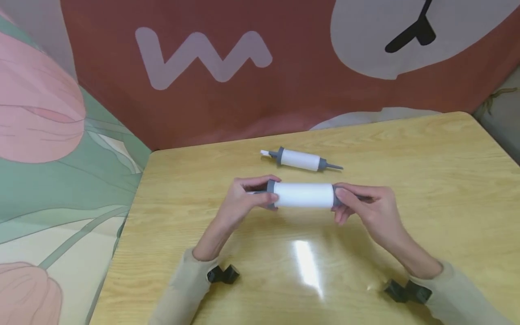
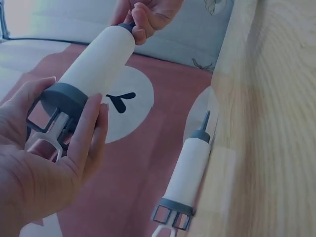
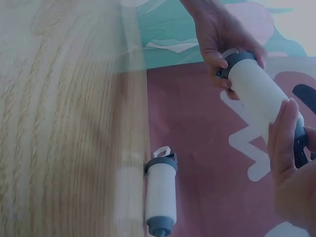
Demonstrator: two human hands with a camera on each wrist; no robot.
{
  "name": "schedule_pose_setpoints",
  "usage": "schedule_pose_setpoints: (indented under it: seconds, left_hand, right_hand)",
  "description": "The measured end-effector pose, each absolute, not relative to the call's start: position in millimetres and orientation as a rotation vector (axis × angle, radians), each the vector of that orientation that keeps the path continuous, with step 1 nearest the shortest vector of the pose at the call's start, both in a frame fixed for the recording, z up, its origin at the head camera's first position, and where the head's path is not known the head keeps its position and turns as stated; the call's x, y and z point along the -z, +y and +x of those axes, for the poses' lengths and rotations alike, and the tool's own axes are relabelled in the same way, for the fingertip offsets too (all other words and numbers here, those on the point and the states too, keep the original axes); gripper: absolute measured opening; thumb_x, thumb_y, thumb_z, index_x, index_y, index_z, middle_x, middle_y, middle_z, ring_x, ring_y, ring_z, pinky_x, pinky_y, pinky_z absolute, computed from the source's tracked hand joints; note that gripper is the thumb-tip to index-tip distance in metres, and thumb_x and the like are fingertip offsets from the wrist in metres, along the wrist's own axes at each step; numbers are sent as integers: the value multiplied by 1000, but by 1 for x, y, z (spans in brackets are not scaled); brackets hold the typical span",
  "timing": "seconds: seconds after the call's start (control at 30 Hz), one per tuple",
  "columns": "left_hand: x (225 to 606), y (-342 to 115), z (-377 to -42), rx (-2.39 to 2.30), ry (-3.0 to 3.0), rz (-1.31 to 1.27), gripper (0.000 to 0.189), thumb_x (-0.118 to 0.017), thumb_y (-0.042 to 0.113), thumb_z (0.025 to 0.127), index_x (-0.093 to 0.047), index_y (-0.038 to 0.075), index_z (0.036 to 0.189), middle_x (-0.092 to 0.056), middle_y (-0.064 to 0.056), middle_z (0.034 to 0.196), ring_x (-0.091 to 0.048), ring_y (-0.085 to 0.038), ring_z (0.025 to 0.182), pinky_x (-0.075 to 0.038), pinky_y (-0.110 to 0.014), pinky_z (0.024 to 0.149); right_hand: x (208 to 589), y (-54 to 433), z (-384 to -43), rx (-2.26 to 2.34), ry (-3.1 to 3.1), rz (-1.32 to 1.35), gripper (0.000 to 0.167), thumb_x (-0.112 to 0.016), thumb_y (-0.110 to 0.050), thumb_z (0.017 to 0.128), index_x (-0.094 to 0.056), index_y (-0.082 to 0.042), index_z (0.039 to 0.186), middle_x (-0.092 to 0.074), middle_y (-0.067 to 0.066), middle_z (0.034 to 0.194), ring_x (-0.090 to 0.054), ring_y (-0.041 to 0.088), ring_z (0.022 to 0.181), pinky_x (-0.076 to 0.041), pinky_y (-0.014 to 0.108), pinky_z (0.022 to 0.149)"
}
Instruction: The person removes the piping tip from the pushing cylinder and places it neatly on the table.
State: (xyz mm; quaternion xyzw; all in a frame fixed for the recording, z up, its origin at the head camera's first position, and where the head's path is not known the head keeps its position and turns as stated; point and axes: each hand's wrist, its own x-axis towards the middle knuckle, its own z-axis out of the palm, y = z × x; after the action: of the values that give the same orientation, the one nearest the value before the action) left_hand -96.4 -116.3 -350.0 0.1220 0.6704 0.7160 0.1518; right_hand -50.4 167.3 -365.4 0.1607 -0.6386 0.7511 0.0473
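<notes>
Sleeves (image 1: 180, 286) nearest; 2nd pump (image 1: 300, 160) on tbl (image 1: 162, 225) behind held pump (image 1: 304, 195).

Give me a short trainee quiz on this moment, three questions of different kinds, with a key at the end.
1. Multiple choice: where does the loose cylinder lie?
A) In a box
B) On the table, beyond the hands
C) Between the person's sleeves

2. True or false: the left hand and the right hand both hold the same cylinder, the held cylinder.

3. Fill in the colour: the left hand grips the held cylinder around its ____ end cap.

Key:
1. B
2. True; each hand grips one end of it.
3. Grey
</notes>
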Motion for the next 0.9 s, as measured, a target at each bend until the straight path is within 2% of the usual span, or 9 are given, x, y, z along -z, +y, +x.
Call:
schedule_pose_setpoints:
  seconds: [0.1, 0.2, 0.3, 0.43, 0.53, 0.63, 0.77, 0.9]
  left_hand:
    - [350, -116, -100, -2101, 1866, 316, 42, -74, -3, 83, -67, -16, 122, -70, -20, 114, -68, -28, 97, -64, -46, 73]
    - [350, -116, -99, -2081, 1972, 362, 42, -77, -1, 82, -70, -10, 122, -71, -17, 115, -66, -25, 98, -64, -42, 74]
    - [351, -115, -96, -2020, 2134, 452, 42, -83, 6, 81, -74, -1, 121, -72, -12, 117, -65, -24, 100, -63, -37, 77]
    - [351, -115, -94, -1930, 2278, 603, 41, -85, 11, 81, -75, 6, 120, -74, -6, 116, -65, -23, 100, -59, -35, 80]
    - [351, -120, -95, -1836, 2354, 751, 37, -85, 12, 82, -76, 8, 118, -75, -2, 113, -67, -23, 95, -59, -37, 79]
    - [350, -127, -98, -1739, 2403, 889, 36, -85, 13, 81, -77, 10, 116, -75, 1, 113, -69, -21, 92, -59, -38, 75]
    - [350, -131, -101, -1673, 2348, 997, 36, -85, 14, 82, -76, 11, 117, -75, 1, 114, -68, -19, 92, -59, -40, 72]
    - [351, -132, -103, -1643, 2262, 1050, 37, -85, 13, 82, -76, 10, 117, -75, 0, 113, -67, -22, 94, -60, -41, 71]
  right_hand:
    - [361, 167, -54, -2260, -2030, 422, 14, -63, 7, 99, -75, 9, 106, -71, 16, 74, -68, 20, 54, -58, 31, 49]
    - [360, 166, -58, -2393, -1996, 281, 10, -65, 3, 100, -75, 1, 100, -71, 12, 73, -65, 18, 53, -56, 28, 48]
    - [362, 168, -62, -2594, -1830, 185, 15, -61, 3, 102, -72, -2, 94, -70, 9, 73, -63, 16, 54, -53, 24, 48]
    - [367, 177, -67, -2707, -1866, 192, 17, -58, 0, 104, -71, -6, 95, -71, 7, 76, -64, 15, 61, -53, 23, 53]
    - [371, 190, -73, -2668, -2170, 404, 17, -57, -3, 105, -72, -8, 102, -73, 8, 83, -68, 17, 69, -57, 28, 59]
    - [377, 199, -79, -2655, -2384, 826, 24, -48, -6, 108, -72, -5, 109, -74, 12, 91, -71, 20, 77, -60, 33, 62]
    - [386, 204, -86, -2858, -2285, 1334, 35, -35, -7, 111, -69, 3, 111, -75, 14, 98, -73, 22, 83, -61, 33, 63]
    - [389, 203, -86, -2954, -2238, 1529, 28, -40, -5, 108, -64, 9, 109, -76, 13, 96, -73, 19, 78, -61, 30, 61]
